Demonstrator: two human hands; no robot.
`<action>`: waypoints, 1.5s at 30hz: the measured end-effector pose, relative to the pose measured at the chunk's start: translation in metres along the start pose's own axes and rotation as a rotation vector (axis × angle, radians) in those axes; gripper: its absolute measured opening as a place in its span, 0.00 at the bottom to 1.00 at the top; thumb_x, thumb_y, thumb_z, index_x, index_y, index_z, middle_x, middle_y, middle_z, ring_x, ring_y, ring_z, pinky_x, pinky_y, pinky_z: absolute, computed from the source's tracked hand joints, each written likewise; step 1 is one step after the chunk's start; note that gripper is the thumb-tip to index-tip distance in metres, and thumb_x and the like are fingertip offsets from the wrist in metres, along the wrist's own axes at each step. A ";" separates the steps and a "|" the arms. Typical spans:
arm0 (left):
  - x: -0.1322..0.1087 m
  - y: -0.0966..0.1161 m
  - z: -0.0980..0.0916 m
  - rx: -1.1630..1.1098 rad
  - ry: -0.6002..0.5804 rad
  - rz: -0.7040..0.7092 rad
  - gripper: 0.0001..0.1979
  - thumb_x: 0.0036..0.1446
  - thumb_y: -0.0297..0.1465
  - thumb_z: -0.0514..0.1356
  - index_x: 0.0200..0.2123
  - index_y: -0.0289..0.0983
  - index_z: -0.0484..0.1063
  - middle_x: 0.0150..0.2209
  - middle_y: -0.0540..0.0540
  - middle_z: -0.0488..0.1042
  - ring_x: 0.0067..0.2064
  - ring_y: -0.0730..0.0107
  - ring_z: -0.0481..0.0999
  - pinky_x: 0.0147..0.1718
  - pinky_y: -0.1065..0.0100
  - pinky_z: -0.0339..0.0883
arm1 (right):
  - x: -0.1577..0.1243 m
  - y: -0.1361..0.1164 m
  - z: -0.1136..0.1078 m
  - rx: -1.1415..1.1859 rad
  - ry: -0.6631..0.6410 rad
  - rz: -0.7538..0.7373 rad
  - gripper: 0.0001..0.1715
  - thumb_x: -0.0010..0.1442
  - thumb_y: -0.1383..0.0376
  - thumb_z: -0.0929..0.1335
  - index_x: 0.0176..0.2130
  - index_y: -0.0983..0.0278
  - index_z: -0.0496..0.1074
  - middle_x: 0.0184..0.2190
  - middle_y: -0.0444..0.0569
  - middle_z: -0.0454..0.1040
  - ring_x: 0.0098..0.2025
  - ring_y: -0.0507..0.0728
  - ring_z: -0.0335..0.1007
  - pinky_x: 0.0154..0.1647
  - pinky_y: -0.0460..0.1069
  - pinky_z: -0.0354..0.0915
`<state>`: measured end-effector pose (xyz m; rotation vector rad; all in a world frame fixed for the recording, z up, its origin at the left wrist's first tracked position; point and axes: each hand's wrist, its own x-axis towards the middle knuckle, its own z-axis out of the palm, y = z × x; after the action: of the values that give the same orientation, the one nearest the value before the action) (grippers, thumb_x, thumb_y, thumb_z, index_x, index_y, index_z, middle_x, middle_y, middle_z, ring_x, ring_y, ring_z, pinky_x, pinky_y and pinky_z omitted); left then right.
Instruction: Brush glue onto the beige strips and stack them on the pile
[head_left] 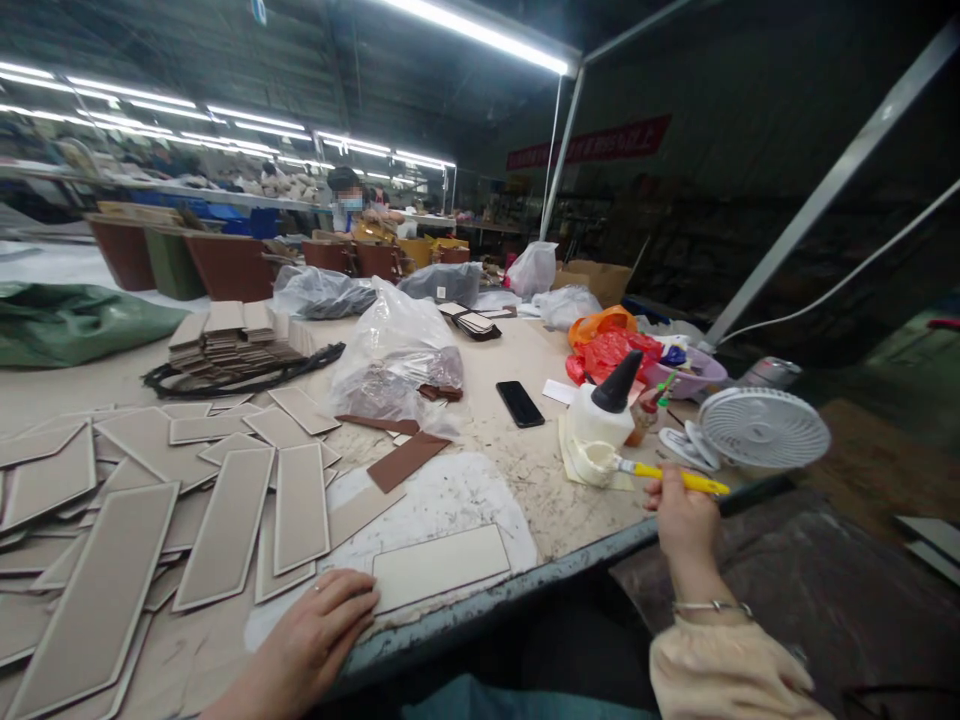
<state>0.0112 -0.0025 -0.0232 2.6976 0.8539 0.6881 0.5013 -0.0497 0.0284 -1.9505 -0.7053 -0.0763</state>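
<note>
Flat on the near edge of the table (525, 588), the left hand (315, 630) lies open, palm down, its fingertips touching the left end of a cream panel (441, 565). That panel sits on a white, glue-smeared patch just inside the same edge. The right hand (679, 515), past the table's near right corner, is closed around a yellow-handled brush (679, 478). The brush reaches into a small white cup (596, 462) beside a glue bottle (604, 410) with a black nozzle.

Grey panels (225, 520) overlap across the left half of the surface. A brown strip (407, 460) lies between them and a clear plastic bag (394, 360) near the middle. A phone (520, 403) lies flat just right of the bag, and a white fan (763, 427) sits at the right edge. Towards the far side are a stack of panels (229, 335) and a black cord (247, 378).

Tube lights (480, 30) run overhead. Brown tubs (229, 265) line the next table, where another person (346, 200) sits.

The brush's bristles are hidden inside the cup. The left forearm is cut off at the bottom of the view. What the bag holds is hazy through the plastic, the room to the right is too dark to read, and the lettering on a red banner (589, 145) is illegible.
</note>
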 end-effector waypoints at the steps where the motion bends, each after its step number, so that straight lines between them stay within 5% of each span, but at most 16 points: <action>1: 0.000 0.000 0.000 0.002 0.002 0.001 0.11 0.63 0.29 0.55 0.46 0.42 0.74 0.44 0.44 0.75 0.46 0.66 0.75 0.45 0.69 0.71 | 0.006 0.001 0.004 -0.005 -0.011 0.032 0.41 0.59 0.40 0.57 0.39 0.73 0.75 0.20 0.52 0.73 0.18 0.55 0.66 0.23 0.49 0.64; 6: 0.000 -0.001 0.000 0.023 0.006 0.008 0.11 0.62 0.30 0.55 0.45 0.43 0.75 0.44 0.44 0.75 0.46 0.66 0.75 0.46 0.69 0.72 | 0.022 0.006 0.027 -0.057 -0.091 0.093 0.40 0.57 0.38 0.58 0.24 0.69 0.74 0.14 0.51 0.70 0.18 0.57 0.67 0.27 0.52 0.63; 14: 0.000 -0.002 0.000 0.013 -0.011 -0.009 0.11 0.62 0.30 0.55 0.45 0.43 0.74 0.44 0.44 0.75 0.46 0.66 0.75 0.46 0.70 0.71 | 0.028 0.002 0.040 -0.189 -0.160 0.050 0.39 0.57 0.38 0.57 0.18 0.64 0.73 0.12 0.51 0.68 0.20 0.59 0.65 0.29 0.53 0.58; 22: -0.003 -0.004 0.004 0.004 -0.021 -0.023 0.12 0.62 0.29 0.55 0.47 0.43 0.73 0.46 0.44 0.74 0.47 0.65 0.73 0.47 0.68 0.71 | 0.013 0.000 0.016 -0.133 -0.093 -0.025 0.39 0.57 0.37 0.56 0.28 0.67 0.74 0.17 0.50 0.72 0.21 0.58 0.67 0.31 0.52 0.62; 33: -0.001 -0.004 0.004 0.026 -0.020 0.011 0.11 0.63 0.29 0.55 0.46 0.42 0.73 0.46 0.44 0.73 0.47 0.67 0.73 0.47 0.70 0.70 | 0.013 0.027 0.002 -0.061 0.001 0.031 0.32 0.58 0.43 0.60 0.26 0.67 0.73 0.16 0.49 0.71 0.19 0.57 0.66 0.24 0.51 0.61; 39: -0.002 -0.004 0.003 0.023 0.000 0.009 0.11 0.63 0.29 0.55 0.46 0.41 0.74 0.46 0.44 0.74 0.47 0.67 0.73 0.47 0.70 0.70 | 0.007 0.020 0.009 0.244 0.027 0.120 0.30 0.53 0.43 0.66 0.35 0.67 0.72 0.18 0.46 0.72 0.17 0.55 0.65 0.21 0.49 0.62; 45: -0.002 -0.005 0.004 0.020 0.003 0.028 0.10 0.63 0.30 0.55 0.45 0.41 0.74 0.45 0.45 0.74 0.46 0.67 0.73 0.46 0.70 0.69 | 0.002 0.016 0.004 0.326 0.066 0.189 0.22 0.50 0.49 0.70 0.30 0.67 0.72 0.16 0.45 0.70 0.16 0.53 0.63 0.18 0.48 0.59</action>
<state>0.0092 0.0001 -0.0291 2.7312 0.8302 0.6939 0.5097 -0.0510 0.0144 -1.6834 -0.4548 0.0853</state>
